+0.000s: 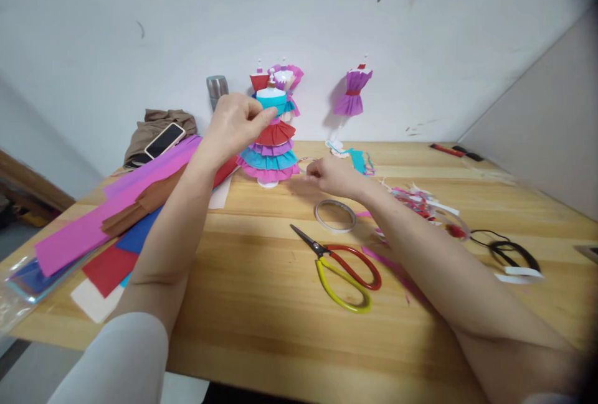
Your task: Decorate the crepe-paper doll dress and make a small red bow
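A small dress form (269,142) stands upright at the middle back of the table, wearing a turquoise bodice and a tiered ruffled skirt in red, purple, turquoise and pink. My left hand (240,122) is closed at its upper left side, thumb across the bodice. Just right of the skirt hem, my right hand (334,177) hovers low with curled fingers, apart from the skirt. Whatever its fingertips hold, if anything, is hidden. Below that hand a roll of tape (335,216) lies flat. Scissors (334,261) with one red and one yellow handle rest in front, blades partly closed.
Coloured crepe paper sheets (84,236) are piled at left, near a phone (165,140) on brown cloth (154,119). Another dress form (354,94) in purple stands against the wall. Paper scraps (415,202) and a dark cord loop (516,254) lie at right.
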`<state>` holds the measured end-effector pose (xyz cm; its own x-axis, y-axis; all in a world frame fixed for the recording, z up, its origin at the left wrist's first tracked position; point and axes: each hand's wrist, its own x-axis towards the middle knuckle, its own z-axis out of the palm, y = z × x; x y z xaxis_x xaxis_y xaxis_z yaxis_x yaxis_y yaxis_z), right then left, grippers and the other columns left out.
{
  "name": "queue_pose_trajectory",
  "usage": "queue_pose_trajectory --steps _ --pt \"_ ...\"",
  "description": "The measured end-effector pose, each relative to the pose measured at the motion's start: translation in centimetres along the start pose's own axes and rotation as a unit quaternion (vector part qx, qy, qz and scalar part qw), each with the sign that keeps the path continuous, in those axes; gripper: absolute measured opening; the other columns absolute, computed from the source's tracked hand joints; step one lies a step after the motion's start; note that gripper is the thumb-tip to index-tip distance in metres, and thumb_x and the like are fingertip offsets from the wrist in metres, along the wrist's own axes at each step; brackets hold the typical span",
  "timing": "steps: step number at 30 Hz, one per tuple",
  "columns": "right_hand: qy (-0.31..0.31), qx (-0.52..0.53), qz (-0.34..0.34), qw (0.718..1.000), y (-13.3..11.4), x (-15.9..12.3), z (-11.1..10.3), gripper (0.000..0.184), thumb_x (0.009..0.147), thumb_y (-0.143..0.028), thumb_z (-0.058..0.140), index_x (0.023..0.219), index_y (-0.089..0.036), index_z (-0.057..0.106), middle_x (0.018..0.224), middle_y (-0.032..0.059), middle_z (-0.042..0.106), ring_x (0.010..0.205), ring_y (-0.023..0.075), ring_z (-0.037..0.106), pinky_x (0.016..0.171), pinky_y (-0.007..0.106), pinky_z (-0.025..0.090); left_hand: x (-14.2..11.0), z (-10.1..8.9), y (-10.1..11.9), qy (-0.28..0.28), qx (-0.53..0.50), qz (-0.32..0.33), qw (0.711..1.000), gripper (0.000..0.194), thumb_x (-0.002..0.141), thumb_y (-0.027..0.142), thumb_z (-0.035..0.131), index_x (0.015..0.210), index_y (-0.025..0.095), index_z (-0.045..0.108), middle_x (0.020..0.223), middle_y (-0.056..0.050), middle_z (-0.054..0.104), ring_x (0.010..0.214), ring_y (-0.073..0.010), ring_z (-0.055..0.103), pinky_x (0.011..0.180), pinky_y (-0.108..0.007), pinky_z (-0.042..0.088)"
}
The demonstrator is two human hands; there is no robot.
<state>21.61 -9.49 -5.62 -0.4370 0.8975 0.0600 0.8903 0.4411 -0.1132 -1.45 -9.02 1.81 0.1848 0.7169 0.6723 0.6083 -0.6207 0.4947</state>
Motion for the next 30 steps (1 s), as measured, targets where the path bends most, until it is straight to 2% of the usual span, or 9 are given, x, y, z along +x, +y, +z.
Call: queue_pose_trajectory --steps 4,7,11,16,19,22,24,28,30 --pt "-0.043 0.009 0.003 0.999 0.3 -0.3 -0.2 0.035 0.100 -0.027 0.053 0.069 -0.016 0.068 0.064 0.0060 0.063 0.065 0.0176 0.054 0.065 0.032 0.031 0.5 -0.3 -1.3 -0.041 0.101 -0.070 0.992 0.046 0.091 0.031 0.063 0.047 0.023 0.050 0.045 -0.002 0.042 0.071 -0.0223 0.059 0.078 -0.039 0.046" --pt "-0.102 0.031 -0.032 0.994 0.0 -1.0 0.1 0.032 0.093 -0.025 0.066 0.061 -0.019 0.065 0.058 0.0022 0.061 0.058 0.0151 0.053 0.062 0.031 0.034 0.8 -1.1 -3.4 -0.044 0.128 -0.098 0.986 0.047 0.084 0.031 0.072 0.046 0.025 0.046 0.040 0.001 0.032 0.076 -0.0263 0.063 0.083 -0.043 0.048" --pt "-0.170 0.094 -0.066 0.979 -0.2 -1.6 0.8 0.030 0.082 -0.020 0.079 0.056 -0.022 0.064 0.056 -0.0007 0.063 0.052 0.0134 0.055 0.056 0.029 0.037 0.7 -2.3 -5.7 -0.112 0.116 -0.087 0.983 0.042 0.078 0.033 0.082 0.049 0.027 0.052 0.043 0.000 0.045 0.093 -0.0305 0.068 0.097 -0.045 0.050" --pt "-0.090 0.068 -0.018 0.993 0.1 -0.8 1.4 0.044 0.081 -0.027 0.083 0.050 -0.022 0.052 0.052 0.0011 0.055 0.050 0.0145 0.053 0.058 0.030 0.036 0.1 -3.0 -4.8 -0.205 0.221 -0.118 0.946 0.048 0.081 0.041 0.077 0.045 0.027 0.049 0.041 -0.001 0.041 0.079 -0.0318 0.068 0.088 -0.046 0.052" --pt "-0.023 0.057 0.032 0.998 -0.4 -0.1 1.8 0.048 0.096 -0.048 0.067 0.058 -0.021 0.057 0.060 0.0074 0.063 0.061 0.0193 0.061 0.061 0.032 0.038 -0.1 -2.9 -4.2 -0.192 0.228 -0.092 0.950 0.050 0.077 0.054 0.079 0.046 0.030 0.049 0.043 -0.002 0.045 0.079 -0.0324 0.067 0.085 -0.045 0.052" --pt "0.015 0.061 0.105 0.992 -1.3 0.5 2.5 0.058 0.103 -0.061 0.047 0.071 -0.018 0.068 0.076 0.0137 0.073 0.072 0.0231 0.067 0.062 0.032 0.039 0.0 -2.8 -4.7 -0.169 0.210 -0.090 0.959 0.048 0.076 0.053 0.080 0.046 0.029 0.051 0.044 -0.003 0.045 0.086 -0.0342 0.069 0.089 -0.047 0.052" --pt "0.023 0.060 0.142 0.988 -1.8 0.6 3.1 0.059 0.104 -0.060 0.044 0.077 -0.016 0.073 0.084 0.0159 0.076 0.078 0.0250 0.070 0.063 0.032 0.040 0.1 -2.7 -5.4 -0.161 0.187 -0.088 0.965 0.046 0.077 0.049 0.080 0.047 0.027 0.053 0.044 -0.002 0.045 0.090 -0.0335 0.070 0.094 -0.047 0.051" --pt "0.048 0.032 0.154 0.986 -1.9 0.5 3.9 0.040 0.104 -0.039 0.048 0.092 -0.014 0.078 0.098 0.0190 0.079 0.093 0.0291 0.073 0.068 0.033 0.043 0.4 -2.5 -6.5 -0.137 0.143 -0.060 0.978 0.042 0.076 0.046 0.083 0.051 0.025 0.056 0.044 -0.001 0.045 0.098 -0.0338 0.070 0.102 -0.049 0.050" --pt "0.061 0.032 0.149 0.986 -2.0 0.4 4.0 0.039 0.103 -0.042 0.051 0.098 -0.014 0.078 0.102 0.0200 0.079 0.097 0.0311 0.073 0.069 0.033 0.045 0.5 -2.3 -6.7 -0.135 0.156 -0.069 0.976 0.042 0.074 0.047 0.084 0.052 0.025 0.056 0.045 -0.001 0.048 0.100 -0.0351 0.070 0.102 -0.050 0.051"
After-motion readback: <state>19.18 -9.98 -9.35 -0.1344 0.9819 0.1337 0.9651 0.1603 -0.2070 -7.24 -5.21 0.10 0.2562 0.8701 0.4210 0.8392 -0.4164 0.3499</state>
